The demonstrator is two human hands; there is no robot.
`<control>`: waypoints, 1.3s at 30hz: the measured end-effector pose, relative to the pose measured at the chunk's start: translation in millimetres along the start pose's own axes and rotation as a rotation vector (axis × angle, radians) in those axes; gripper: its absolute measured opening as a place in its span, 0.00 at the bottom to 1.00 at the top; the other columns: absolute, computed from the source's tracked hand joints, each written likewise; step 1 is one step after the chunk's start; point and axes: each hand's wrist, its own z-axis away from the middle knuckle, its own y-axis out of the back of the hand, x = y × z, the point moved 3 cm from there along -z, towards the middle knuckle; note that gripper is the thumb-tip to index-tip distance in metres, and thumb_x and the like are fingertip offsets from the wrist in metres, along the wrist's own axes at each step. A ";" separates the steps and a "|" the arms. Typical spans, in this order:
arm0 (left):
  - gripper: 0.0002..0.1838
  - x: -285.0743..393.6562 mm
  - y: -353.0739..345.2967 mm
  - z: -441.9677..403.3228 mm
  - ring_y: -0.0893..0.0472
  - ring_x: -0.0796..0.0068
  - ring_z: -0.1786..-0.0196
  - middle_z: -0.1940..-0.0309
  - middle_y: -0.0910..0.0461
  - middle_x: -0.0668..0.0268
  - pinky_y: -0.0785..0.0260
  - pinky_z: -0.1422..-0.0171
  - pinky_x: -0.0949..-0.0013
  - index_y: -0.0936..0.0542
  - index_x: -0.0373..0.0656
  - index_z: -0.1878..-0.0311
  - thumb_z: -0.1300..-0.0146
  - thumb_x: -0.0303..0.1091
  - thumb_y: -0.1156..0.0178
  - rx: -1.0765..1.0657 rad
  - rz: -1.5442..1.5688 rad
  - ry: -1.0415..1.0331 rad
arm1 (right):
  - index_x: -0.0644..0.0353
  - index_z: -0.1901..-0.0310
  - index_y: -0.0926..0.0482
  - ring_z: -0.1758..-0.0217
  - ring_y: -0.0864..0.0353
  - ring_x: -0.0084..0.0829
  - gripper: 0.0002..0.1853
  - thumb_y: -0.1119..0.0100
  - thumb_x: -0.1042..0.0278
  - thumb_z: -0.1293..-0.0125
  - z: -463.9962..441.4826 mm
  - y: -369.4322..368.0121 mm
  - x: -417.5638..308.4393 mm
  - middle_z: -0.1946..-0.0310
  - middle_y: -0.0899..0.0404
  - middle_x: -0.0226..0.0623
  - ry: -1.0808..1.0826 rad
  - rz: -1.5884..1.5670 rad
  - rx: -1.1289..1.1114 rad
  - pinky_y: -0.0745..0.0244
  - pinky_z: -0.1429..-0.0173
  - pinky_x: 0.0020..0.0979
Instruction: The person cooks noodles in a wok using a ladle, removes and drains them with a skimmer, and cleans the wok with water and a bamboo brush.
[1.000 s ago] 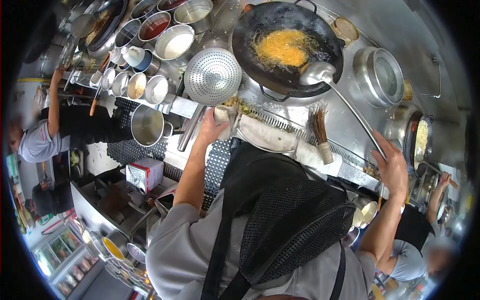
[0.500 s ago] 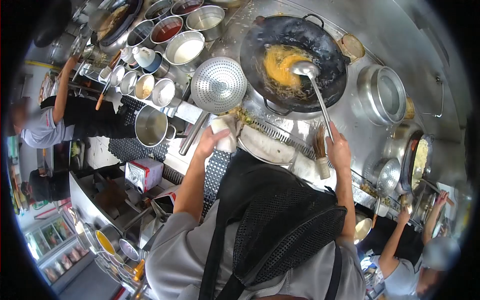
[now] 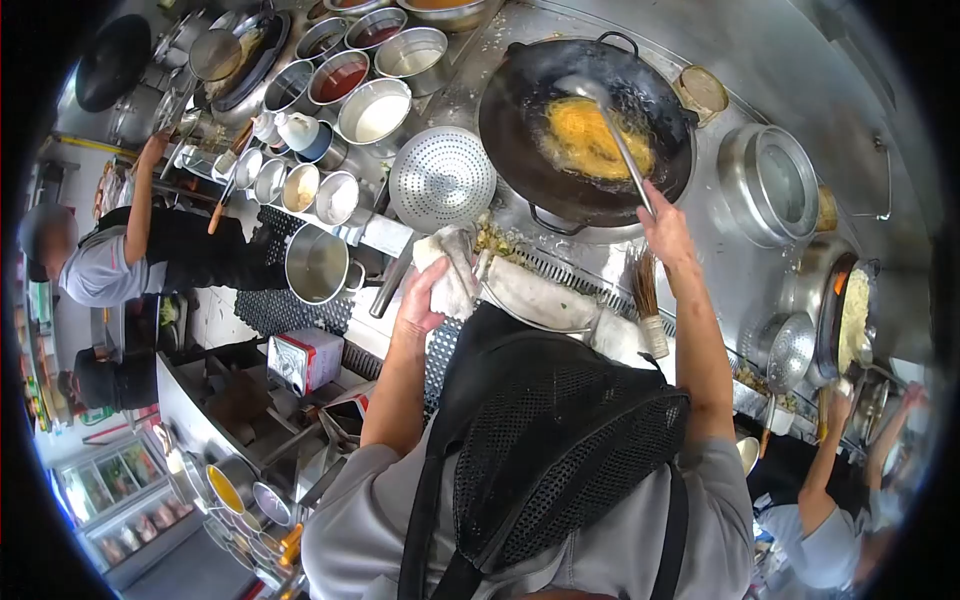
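- Food (image 3: 600,148), bright yellow with fine loose strands at its edges, lies in a single spread patch inside the wok (image 3: 512,135), around its middle and right side, with dark, shiny liquid around it.
- The right hand (image 3: 668,232) is clamped round the handle of the ladle (image 3: 582,90), whose bowl touches the food's far edge, underside up.
- The left hand (image 3: 427,298) is closed on a bunched white cloth (image 3: 453,283), near the handle of the strainer (image 3: 442,175).
- Half a second ago the ladle's bowl was over the right of the food; now it is at the far edge, and the food has shifted toward the wok's right side.
- The cloth is now more crumpled in the left hand.
- Beside the strainer, metal bowls hold red sauce (image 3: 338,82), white liquid (image 3: 375,112) and paler liquid (image 3: 412,52).
- Of four small cups in a row, one holds tan stuff (image 3: 300,190), and the end one white stuff (image 3: 337,195), too small to identify.
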 end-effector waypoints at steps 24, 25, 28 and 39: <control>0.35 -53.2 -8.3 -63.7 0.20 0.51 0.40 0.42 0.22 0.52 0.28 0.32 0.48 0.37 0.40 0.30 0.25 0.62 0.57 0.019 0.042 0.250 | 0.50 0.38 0.21 0.56 0.18 0.54 0.25 0.36 0.73 0.38 145.5 199.1 -112.3 0.56 0.18 0.48 -0.020 0.525 -0.153 0.24 0.52 0.46; 0.36 -54.4 -10.6 -70.6 0.21 0.52 0.39 0.41 0.23 0.52 0.28 0.31 0.48 0.37 0.40 0.30 0.25 0.62 0.58 0.040 0.048 0.268 | 0.54 0.40 0.19 0.54 0.17 0.52 0.23 0.35 0.75 0.40 146.6 206.3 -123.3 0.55 0.16 0.49 -0.044 0.493 -0.151 0.24 0.52 0.44; 0.35 -51.7 -36.4 -85.8 0.21 0.56 0.39 0.39 0.24 0.57 0.30 0.33 0.43 0.34 0.44 0.31 0.25 0.64 0.57 0.120 -0.034 0.319 | 0.59 0.42 0.18 0.49 0.15 0.48 0.22 0.34 0.76 0.40 149.4 207.1 -117.1 0.51 0.15 0.49 -0.191 0.402 -0.229 0.22 0.46 0.39; 0.13 -96.5 -80.8 -152.9 0.15 0.62 0.60 0.60 0.16 0.60 0.22 0.62 0.49 0.22 0.42 0.49 0.34 0.33 0.36 0.261 -0.212 0.263 | 0.50 0.34 0.25 0.54 0.17 0.57 0.28 0.38 0.74 0.36 89.5 41.1 7.3 0.56 0.17 0.57 -0.130 0.243 -0.018 0.22 0.48 0.49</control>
